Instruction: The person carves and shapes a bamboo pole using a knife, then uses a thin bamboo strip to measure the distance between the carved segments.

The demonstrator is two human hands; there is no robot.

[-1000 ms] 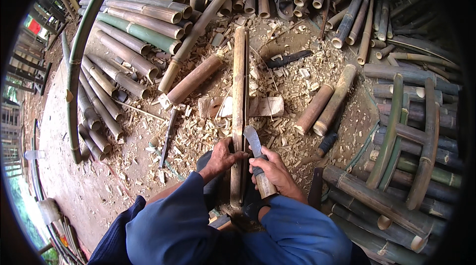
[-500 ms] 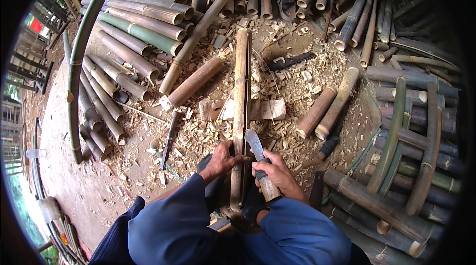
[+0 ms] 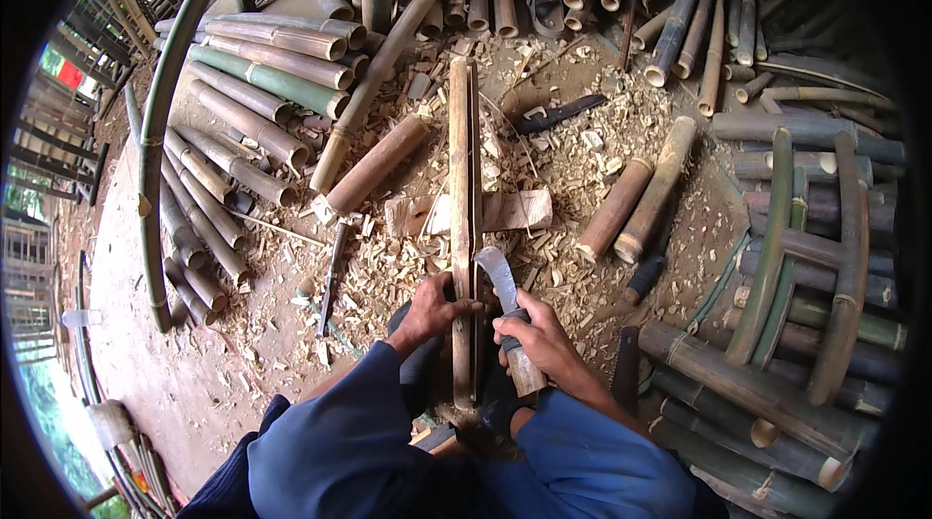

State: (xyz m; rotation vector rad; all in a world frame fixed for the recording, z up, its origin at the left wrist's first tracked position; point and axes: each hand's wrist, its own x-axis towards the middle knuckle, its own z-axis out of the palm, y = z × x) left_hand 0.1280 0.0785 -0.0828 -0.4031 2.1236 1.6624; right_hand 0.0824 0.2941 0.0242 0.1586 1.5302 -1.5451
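Note:
A long split length of bamboo (image 3: pixel 460 169) stands out away from me, its far part passing over a pale wood block (image 3: pixel 515 212) on the ground. My left hand (image 3: pixel 428 313) is wrapped round the near part of the bamboo, thumb across its top. In my right hand (image 3: pixel 540 333) is a billhook with a curved metal blade (image 3: pixel 500 278) and a wooden handle (image 3: pixel 526 373). The blade lies close along the right side of the bamboo; whether it touches cannot be made out. My right fingers are closed round the upper handle.
Wood chips (image 3: pixel 573 257) cover the ground. Bamboo lengths (image 3: pixel 262 80) are piled left and at the back. Two short pieces (image 3: pixel 617 210) lie right, near a bamboo rack (image 3: pixel 777 247). A thin blade (image 3: pixel 333 276) lies left, a dark sheath-like object (image 3: pixel 561 115) beyond, and a saw (image 3: pixel 624 368) near my right arm.
The view has turned slightly, so the surroundings sit a little differently. Both hands keep their grips, and the billhook stays beside the bamboo with its blade slightly higher in the picture.

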